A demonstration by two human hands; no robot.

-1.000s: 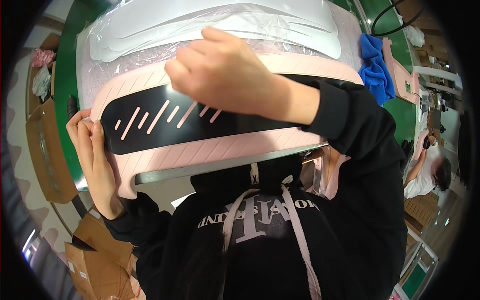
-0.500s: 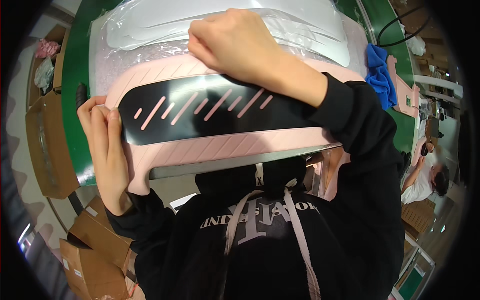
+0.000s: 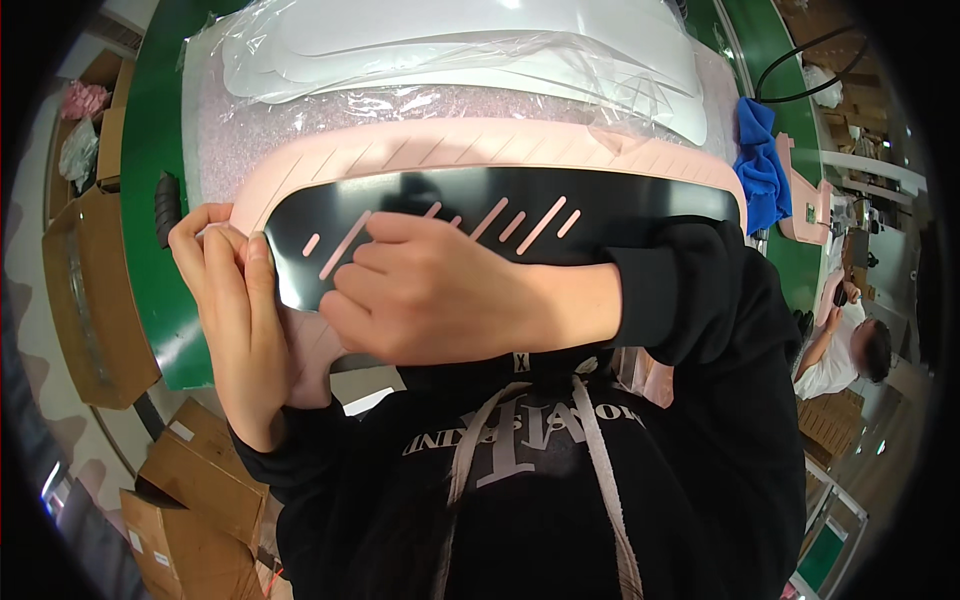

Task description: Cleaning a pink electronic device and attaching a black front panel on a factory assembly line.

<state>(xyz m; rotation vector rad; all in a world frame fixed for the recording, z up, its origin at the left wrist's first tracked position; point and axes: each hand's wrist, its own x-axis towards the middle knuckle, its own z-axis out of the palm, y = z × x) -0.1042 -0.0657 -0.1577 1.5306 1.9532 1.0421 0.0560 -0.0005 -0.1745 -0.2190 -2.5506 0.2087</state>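
Observation:
A curved pink plastic panel (image 3: 430,145) with ribbed borders lies in front of me at the near table edge. Set into it is a glossy black strip (image 3: 660,195) with slanted pink slots. My left hand (image 3: 235,300) is closed around the panel's left end, its thumb on the face beside the black strip. Across the strip's left-middle part lies my right hand (image 3: 430,290), fingers curled into a fist at the panel's lower border. Whatever it holds, if anything, is hidden. The hand and sleeve cover several of the slots.
Beyond the panel, white sheets (image 3: 470,45) in clear film lie on a pale foam sheet (image 3: 215,130) on the green table (image 3: 150,240). A blue cloth (image 3: 762,165) and another pink part (image 3: 800,215) are at right. Cardboard boxes (image 3: 95,300) stand left; a person (image 3: 845,345) sits far right.
My right fist has come down from the panel's upper border, across the black strip, to its lower border. The panel has shifted slightly right, with my left hand still on its end.

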